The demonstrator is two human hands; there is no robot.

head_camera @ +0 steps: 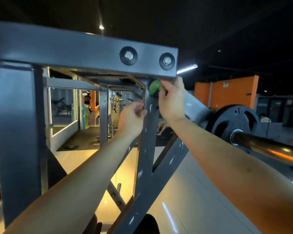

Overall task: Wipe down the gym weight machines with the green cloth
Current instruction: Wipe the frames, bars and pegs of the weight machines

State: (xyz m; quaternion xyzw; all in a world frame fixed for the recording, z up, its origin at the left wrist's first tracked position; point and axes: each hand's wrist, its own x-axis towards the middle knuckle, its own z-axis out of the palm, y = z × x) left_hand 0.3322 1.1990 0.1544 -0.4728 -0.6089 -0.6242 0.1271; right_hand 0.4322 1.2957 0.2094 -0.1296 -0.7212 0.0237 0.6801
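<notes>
Dim gym hall with orange walls [227, 92] lay behind a grey rack frame [15, 115]. Right grip [172, 100] clutched the bunched green cloth [154, 86] against the upright post [149, 132], just under the top crossbeam [74, 53]. Left grip [131, 119] held that post's edge lower down.

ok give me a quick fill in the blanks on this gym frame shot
The crumpled cloth in the right hand is ____.
The dark grey steel top beam carries ____ bolts near its end.
The left hand grips the grey upright post ____ the right hand.
Missing words: green, two, below.
</notes>
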